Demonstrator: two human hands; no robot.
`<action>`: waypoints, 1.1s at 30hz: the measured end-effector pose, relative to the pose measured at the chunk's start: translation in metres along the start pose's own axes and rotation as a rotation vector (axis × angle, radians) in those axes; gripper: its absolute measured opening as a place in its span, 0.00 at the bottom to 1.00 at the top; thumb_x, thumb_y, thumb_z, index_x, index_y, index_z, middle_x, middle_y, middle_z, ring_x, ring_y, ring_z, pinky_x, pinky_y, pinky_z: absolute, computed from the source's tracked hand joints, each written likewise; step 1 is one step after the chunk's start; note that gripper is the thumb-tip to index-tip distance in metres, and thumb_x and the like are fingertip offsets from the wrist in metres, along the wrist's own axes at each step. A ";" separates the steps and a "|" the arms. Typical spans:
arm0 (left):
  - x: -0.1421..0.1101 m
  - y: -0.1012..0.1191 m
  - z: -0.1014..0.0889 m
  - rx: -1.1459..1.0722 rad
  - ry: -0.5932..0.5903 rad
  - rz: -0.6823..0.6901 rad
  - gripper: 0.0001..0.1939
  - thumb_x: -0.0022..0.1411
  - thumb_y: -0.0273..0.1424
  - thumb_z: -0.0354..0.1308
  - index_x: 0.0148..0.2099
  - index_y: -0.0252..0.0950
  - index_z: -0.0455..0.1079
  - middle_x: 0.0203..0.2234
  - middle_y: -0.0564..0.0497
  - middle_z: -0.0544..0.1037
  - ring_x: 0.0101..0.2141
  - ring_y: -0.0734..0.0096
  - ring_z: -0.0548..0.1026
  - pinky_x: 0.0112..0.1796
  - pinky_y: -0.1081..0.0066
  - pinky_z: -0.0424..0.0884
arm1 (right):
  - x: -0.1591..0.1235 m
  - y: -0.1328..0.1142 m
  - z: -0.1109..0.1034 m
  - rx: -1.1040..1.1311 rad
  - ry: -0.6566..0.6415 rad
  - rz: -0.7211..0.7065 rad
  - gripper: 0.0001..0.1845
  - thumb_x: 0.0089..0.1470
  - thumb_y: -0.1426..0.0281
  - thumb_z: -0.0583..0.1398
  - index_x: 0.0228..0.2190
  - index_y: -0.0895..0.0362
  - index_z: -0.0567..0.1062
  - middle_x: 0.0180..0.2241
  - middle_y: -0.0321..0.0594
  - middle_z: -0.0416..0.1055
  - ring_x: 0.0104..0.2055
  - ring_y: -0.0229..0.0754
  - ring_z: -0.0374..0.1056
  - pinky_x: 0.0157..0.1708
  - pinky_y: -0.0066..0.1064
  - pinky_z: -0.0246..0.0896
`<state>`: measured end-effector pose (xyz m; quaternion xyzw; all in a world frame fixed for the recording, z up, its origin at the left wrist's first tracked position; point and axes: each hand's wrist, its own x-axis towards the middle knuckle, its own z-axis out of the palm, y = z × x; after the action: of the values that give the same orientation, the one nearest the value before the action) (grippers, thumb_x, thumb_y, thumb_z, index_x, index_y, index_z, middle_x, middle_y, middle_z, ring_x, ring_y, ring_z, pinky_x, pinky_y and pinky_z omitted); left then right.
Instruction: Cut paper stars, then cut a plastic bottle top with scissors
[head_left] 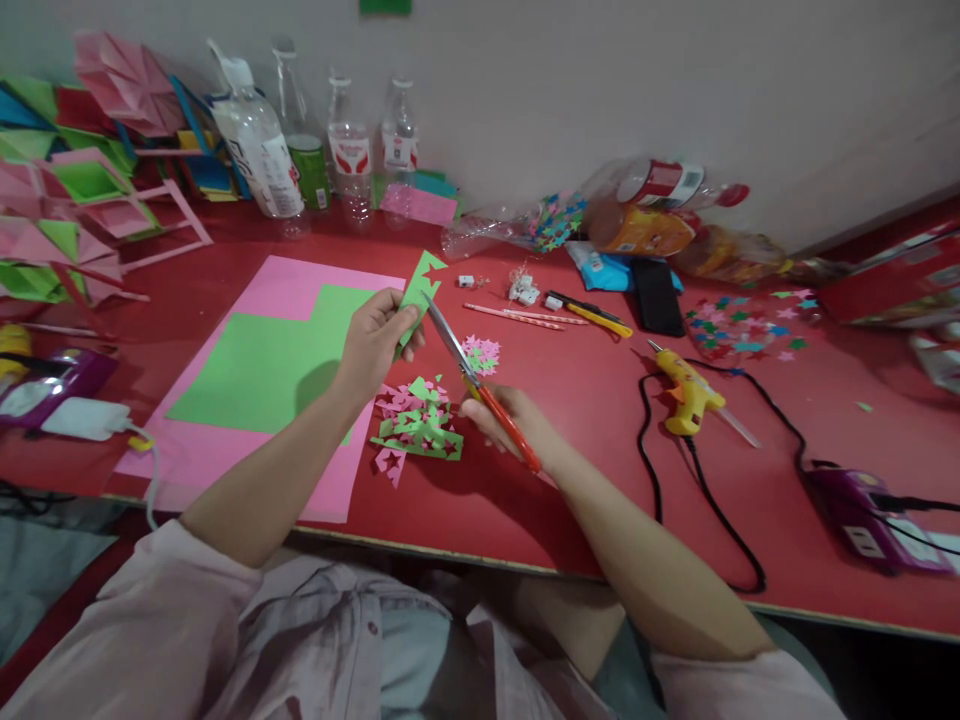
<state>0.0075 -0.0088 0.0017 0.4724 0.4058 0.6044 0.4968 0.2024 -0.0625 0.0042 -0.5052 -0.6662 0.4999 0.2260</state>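
My left hand (380,337) pinches a strip of green paper (421,283) whose upper right edge has star-shaped notches. In my right hand (517,415) are scissors (480,385) with red handles, their blade tips pointing up at the strip's right edge. Below the strip lies a heap of pink and green paper scraps (420,425) with star-shaped holes. A small pile of cut pink and green stars (480,354) sits behind the scissors. To the left, a large green sheet (255,365) with a cut-out corner rests on a pink sheet (277,285).
At right are a yellow glue gun (686,395) with a black cable, a phone (658,297) and scattered coloured stars (750,325). Striped straws (517,316) and a yellow cutter (600,318) lie behind. Plastic bottles (350,160) line the wall; folded paper shapes (82,190) stand left.
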 end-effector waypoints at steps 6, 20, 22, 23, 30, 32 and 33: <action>-0.002 0.002 0.003 -0.013 -0.029 0.003 0.07 0.58 0.25 0.55 0.28 0.37 0.63 0.14 0.60 0.70 0.12 0.86 0.64 0.15 0.82 0.59 | -0.002 0.001 0.003 0.031 -0.001 0.005 0.28 0.50 0.42 0.59 0.23 0.54 0.64 0.14 0.27 0.56 0.16 0.32 0.54 0.19 0.28 0.54; -0.004 -0.003 0.005 -0.055 -0.051 -0.001 0.07 0.59 0.26 0.56 0.28 0.36 0.64 0.15 0.59 0.71 0.12 0.85 0.66 0.16 0.81 0.61 | 0.008 0.018 0.007 0.137 -0.063 0.090 0.29 0.52 0.40 0.56 0.26 0.55 0.68 0.12 0.25 0.54 0.11 0.30 0.51 0.14 0.26 0.56; -0.004 -0.002 0.005 -0.058 -0.048 -0.004 0.07 0.59 0.27 0.56 0.28 0.36 0.64 0.15 0.59 0.71 0.12 0.85 0.65 0.15 0.81 0.61 | 0.008 0.016 0.007 0.124 -0.059 0.097 0.30 0.52 0.40 0.55 0.26 0.55 0.68 0.12 0.25 0.54 0.11 0.30 0.51 0.14 0.26 0.56; -0.004 -0.002 0.005 -0.058 -0.044 -0.005 0.07 0.59 0.27 0.57 0.28 0.36 0.64 0.15 0.59 0.71 0.12 0.85 0.65 0.15 0.81 0.61 | 0.008 0.016 0.007 0.118 -0.055 0.100 0.30 0.52 0.39 0.55 0.25 0.55 0.67 0.12 0.25 0.54 0.11 0.30 0.52 0.13 0.26 0.55; -0.005 0.000 0.006 -0.026 -0.032 -0.017 0.08 0.60 0.27 0.56 0.28 0.37 0.63 0.15 0.60 0.71 0.12 0.86 0.64 0.16 0.82 0.61 | 0.004 0.006 0.006 0.148 -0.049 0.095 0.31 0.48 0.38 0.57 0.23 0.54 0.65 0.11 0.25 0.53 0.11 0.31 0.50 0.12 0.26 0.54; -0.005 0.000 0.006 -0.025 -0.028 -0.021 0.08 0.60 0.27 0.56 0.28 0.37 0.63 0.14 0.60 0.70 0.12 0.86 0.64 0.15 0.82 0.60 | 0.002 0.002 0.007 0.156 -0.043 0.077 0.30 0.49 0.38 0.57 0.23 0.54 0.65 0.11 0.25 0.53 0.11 0.31 0.50 0.13 0.26 0.54; -0.005 0.000 0.006 -0.025 -0.027 -0.024 0.08 0.60 0.27 0.56 0.28 0.37 0.63 0.14 0.60 0.70 0.12 0.86 0.64 0.15 0.82 0.60 | 0.001 0.001 0.007 0.157 -0.038 0.070 0.30 0.50 0.38 0.57 0.23 0.54 0.65 0.11 0.25 0.53 0.11 0.31 0.50 0.13 0.26 0.53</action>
<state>0.0141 -0.0136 0.0023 0.4693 0.3973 0.5970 0.5152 0.1970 -0.0645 0.0007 -0.4995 -0.6111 0.5675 0.2344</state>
